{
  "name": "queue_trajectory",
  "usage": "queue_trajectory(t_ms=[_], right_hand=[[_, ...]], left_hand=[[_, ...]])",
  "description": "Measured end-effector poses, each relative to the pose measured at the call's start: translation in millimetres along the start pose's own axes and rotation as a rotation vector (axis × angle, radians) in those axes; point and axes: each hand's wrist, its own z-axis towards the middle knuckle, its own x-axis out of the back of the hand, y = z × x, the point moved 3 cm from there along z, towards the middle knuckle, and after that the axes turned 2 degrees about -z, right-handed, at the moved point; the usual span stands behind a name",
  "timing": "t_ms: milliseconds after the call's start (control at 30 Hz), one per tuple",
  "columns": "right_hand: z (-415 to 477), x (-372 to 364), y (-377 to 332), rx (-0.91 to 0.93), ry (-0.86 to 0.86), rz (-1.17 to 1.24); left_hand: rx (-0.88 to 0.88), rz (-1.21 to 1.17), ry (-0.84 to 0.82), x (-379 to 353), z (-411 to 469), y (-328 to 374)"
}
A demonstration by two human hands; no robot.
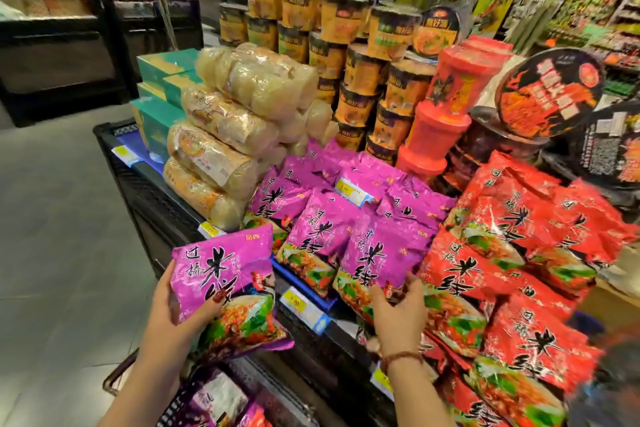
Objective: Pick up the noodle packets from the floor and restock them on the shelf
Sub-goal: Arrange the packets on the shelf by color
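My left hand point(173, 308) grips a purple noodle packet point(232, 284) in the air, just left of the shelf's front edge point(304, 308). My right hand point(398, 315) holds the lower edge of another purple packet point(377, 253) that leans on the shelf among several purple packets point(311, 218). A basket point(207, 402) at the bottom of the view holds more purple packets.
Red noodle packets point(502, 253) fill the shelf to the right. Clear-wrapped noodle rolls point(225, 135) and teal boxes point(156, 114) stack on the left, cup noodles point(346, 45) and red tubs point(436, 128) behind. Grey floor point(52, 218) lies to the left. People stand far back.
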Motion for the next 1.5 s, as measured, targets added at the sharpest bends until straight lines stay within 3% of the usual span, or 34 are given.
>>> queue_trajectory(t_ms=[300,567,733,800,900,1000,1100,1267,1500], right_hand=[[2,-33,29,0.075,-0.141,-0.472],[10,-28,37,0.092,-0.229,-0.584],[-1,-29,43,0.098,-0.122,-0.443],[-12,-28,40,0.245,0.012,-0.476],[-26,-29,29,0.627,0.190,-0.560],[-23,-45,20,0.936,0.044,-0.766],[1,-58,26,0.919,-0.139,-0.963],[38,-62,39,0.822,-0.233,-1.106],[28,-59,27,0.804,-0.233,-0.956]], left_hand=[[-0.009,0.021,0.105,1,3,-15],[0.011,0.035,0.116,8,-2,-15],[-0.001,0.029,0.112,9,-5,-15],[-0.007,0.028,0.109,11,-6,-14],[-0.019,0.038,0.117,14,-8,-14],[-0.028,0.043,0.130,15,-10,-15],[-0.021,0.050,0.124,17,-10,-15],[-0.028,0.052,0.143,22,-9,-11],[-0.051,0.068,0.137,15,-5,-13]])
